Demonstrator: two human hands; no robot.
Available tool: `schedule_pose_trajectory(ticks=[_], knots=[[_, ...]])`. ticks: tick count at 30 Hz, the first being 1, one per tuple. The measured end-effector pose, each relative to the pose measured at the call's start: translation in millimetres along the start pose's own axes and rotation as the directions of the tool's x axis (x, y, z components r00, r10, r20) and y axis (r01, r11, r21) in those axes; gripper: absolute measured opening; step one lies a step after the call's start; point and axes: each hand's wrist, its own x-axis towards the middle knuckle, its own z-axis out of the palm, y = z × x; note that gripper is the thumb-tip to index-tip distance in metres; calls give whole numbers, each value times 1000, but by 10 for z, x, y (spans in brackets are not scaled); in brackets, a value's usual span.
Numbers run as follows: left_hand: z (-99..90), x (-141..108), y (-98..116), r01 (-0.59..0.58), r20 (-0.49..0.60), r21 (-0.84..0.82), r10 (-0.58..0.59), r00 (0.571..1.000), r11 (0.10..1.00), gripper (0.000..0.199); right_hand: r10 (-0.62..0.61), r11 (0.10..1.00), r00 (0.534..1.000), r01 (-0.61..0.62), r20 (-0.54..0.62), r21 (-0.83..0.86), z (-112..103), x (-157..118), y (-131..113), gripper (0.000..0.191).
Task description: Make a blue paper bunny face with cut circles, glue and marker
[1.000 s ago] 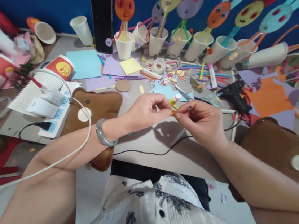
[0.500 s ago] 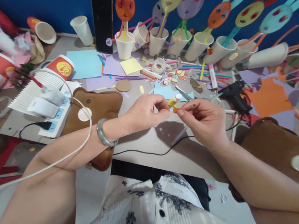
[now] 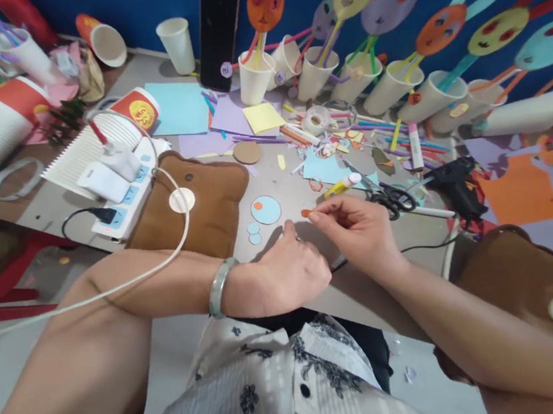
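My right hand (image 3: 362, 226) is closed in a pinch on a small orange paper piece (image 3: 307, 213) above the table. Left of it, my left hand (image 3: 292, 271) is loosely closed, back upward, one digit pointing away from me; I see nothing in it, but its curled fingertips are hidden. A black cord (image 3: 413, 249) runs up to its fingers. Just beyond that hand lie a light blue paper oval (image 3: 268, 211) with an orange dot (image 3: 257, 206) and two small blue circles (image 3: 254, 233). A yellow marker (image 3: 342, 186) rests beyond the right fingers, beside black-handled scissors (image 3: 394, 199).
A glue gun (image 3: 455, 185) lies to the right near orange paper (image 3: 521, 190). Paper cups (image 3: 255, 78) with rabbit-faced figures line the blue wall. A power strip (image 3: 129, 198) and brown cushion (image 3: 194, 197) are left, crossed by a white cable (image 3: 180, 242).
My left hand has drawn back toward me from the yellow marker, uncovering the blue paper pieces. The right hand keeps the orange piece and has moved slightly left. The view has shifted.
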Motion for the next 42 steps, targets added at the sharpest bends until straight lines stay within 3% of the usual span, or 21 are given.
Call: schedule_pose_trajectory(ticks=[4, 7, 12, 18, 23, 27, 32, 42], knots=[[-12, 60, -54, 153, 69, -61, -149, 986, 986, 20, 119, 993, 987, -121, 112, 12, 154, 151, -36, 27], [-22, 67, -68, 198, 59, -49, -195, 979, 979, 29, 180, 980, 970, -192, 165, 58, 278, 277, -45, 29], [-14, 26, -69, 186, 10, -38, -186, 983, 982, 34, 254, 962, 949, -268, 185, 56, 405, 396, -47, 29], [-40, 52, -118, 190, 92, -98, -182, 979, 977, 34, 304, 949, 930, -314, 207, 13, 395, 430, -27, 28], [27, 62, -108, 165, 6, -20, -165, 986, 986, 26, 438, 890, 867, -455, 237, 20, 400, 522, -31, 27], [27, 36, -91, 125, -3, 10, -125, 992, 992, 33, 533, 823, 811, -563, 241, 75, 406, 564, -36, 29], [15, 41, -104, 98, 30, 11, -98, 995, 995, 37, 527, 804, 796, -580, 298, 129, 390, 572, -23, 34], [157, 54, -78, 148, -95, 41, -144, 985, 988, 29, 560, 781, 774, -612, 296, 121, 404, 581, -59, 31]])
